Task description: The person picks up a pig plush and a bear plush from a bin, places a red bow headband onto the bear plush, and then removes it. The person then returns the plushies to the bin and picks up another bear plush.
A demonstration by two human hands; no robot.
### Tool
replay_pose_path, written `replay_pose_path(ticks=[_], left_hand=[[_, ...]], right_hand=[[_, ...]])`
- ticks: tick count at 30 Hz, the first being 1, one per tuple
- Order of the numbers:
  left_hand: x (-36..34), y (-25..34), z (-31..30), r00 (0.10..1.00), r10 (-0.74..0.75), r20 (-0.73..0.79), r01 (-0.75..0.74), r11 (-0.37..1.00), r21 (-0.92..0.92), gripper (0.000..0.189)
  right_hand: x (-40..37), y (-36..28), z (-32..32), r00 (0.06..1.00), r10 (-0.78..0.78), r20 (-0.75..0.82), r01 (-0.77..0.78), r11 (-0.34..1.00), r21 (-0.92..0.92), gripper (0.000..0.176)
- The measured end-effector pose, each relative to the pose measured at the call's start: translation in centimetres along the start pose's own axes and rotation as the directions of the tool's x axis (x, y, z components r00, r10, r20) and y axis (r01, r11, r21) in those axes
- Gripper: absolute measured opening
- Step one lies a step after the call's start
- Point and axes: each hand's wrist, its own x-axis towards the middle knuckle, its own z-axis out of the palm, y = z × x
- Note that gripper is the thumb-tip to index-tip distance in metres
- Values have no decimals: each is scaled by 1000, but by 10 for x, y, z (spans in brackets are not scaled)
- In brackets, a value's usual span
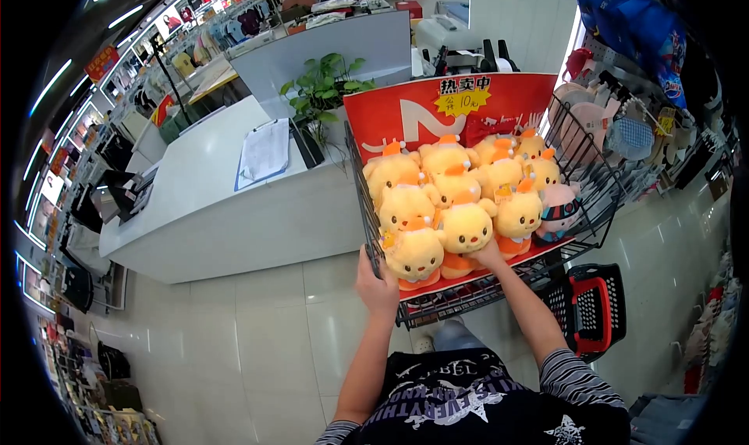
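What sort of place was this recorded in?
Probably a shop selling clothes and small goods: garments hang in rows in the background, a red sign with a yellow price burst stands behind the plush toys, and a shopping basket is nearby.

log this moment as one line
left hand: on side rim of wire rack | right hand: against front yellow plush toy, grip unclear | pink plush toy: beside yellow ones | red sign: behind toys

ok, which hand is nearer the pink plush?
Right. Right hand touches a front yellow plush, left of the pink plush; left hand farther, on left side of wire basket.
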Motion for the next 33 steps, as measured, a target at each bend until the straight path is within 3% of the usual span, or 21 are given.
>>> replay_pose_path(ticks=[2, 9, 11, 12, 14, 15, 17, 18, 20, 21, 22, 24, 25, 26, 27, 28, 30, 31, 33], left_hand=[[-1, -1, 2, 999, 24, -45, -25, 999, -22, 36], [-1, 3, 0, 1000, -16, -16, 15, 999, -36, 36], [-2, 3, 0, 999, -30, -16, 30, 999, -30, 36], [-2, 2, 1, 999, -31, -15, 30, 999, -30, 36], [-2, 0, -1, 1000, -11, -13, 11, 1000, 16, 35], [-2, 0, -2, 1000, -9, -18, 9, 1000, 18, 35], [-1, 0, 0, 999, 6, -37, -6, 1000, 5, 35], [-1, 0, 1, 999, 9, -40, -9, 1000, 2, 35], [-2, 0, 2, 999, -9, -45, 10, 1000, 9, 35], [-3, 1, 1, 999, -11, -39, 12, 1000, 6, 35], [-3, 3, 0, 999, -20, -38, 19, 1000, -11, 35], [-1, 5, 1, 999, -33, -40, 32, 999, -33, 35], [0, 5, 1, 998, 6, -56, -6, 1000, -13, 34], [-1, 5, 0, 997, 44, -69, -44, 999, 9, 34], [0, 9, -2, 997, 59, -59, -58, 998, 23, 32], [-1, 8, -3, 997, 53, -57, -51, 998, 24, 32], [1, 9, -3, 998, 51, -42, -49, 998, 26, 32], [3, 9, -2, 997, 60, -44, -59, 998, 22, 32], [1, 9, 0, 997, 35, -62, -37, 999, -21, 32]], right_hand=[[-1, 6, 8, 989, 67, -131, -87, 983, -159, 88], [-3, 6, 4, 995, 82, -53, -89, 986, -141, 84], [-6, 2, -1, 926, 353, 134, -223, 798, -560, 81], [-7, 6, -1, 926, 354, 133, -224, 798, -560, 81], [-13, 3, 6, 926, 376, -35, -271, 596, -756, 86], [-16, -5, 9, 928, 372, -31, -266, 599, -756, 86], [-21, -23, 11, 880, 462, -109, -332, 437, -836, 89], [-25, -20, 11, 883, 457, -110, -331, 438, -836, 89], [-36, -13, 10, 938, 337, -80, -170, 246, -954, 84], [-40, -38, 8, 859, 509, -62, -220, 256, -941, 79], [-47, -55, 7, 858, 510, -67, -222, 251, -942, 79], [-63, -75, 5, 821, 565, 85, -161, 372, -914, 56], [-74, -79, 5, 816, 571, 85, -161, 367, -916, 56], [-87, -82, 5, 940, 320, 117, -79, 539, -838, 36], [-96, -82, 7, 994, 43, 102, 47, 671, -740, 20], [-102, -81, 9, 993, 49, 105, 45, 670, -741, 20], [-104, -80, 14, 966, -254, 53, 189, 547, -816, 18], [-103, -76, 15, 937, -349, 16, 221, 556, -801, 15], [-102, -71, 16, 923, -386, -6, 230, 562, -795, 15]])
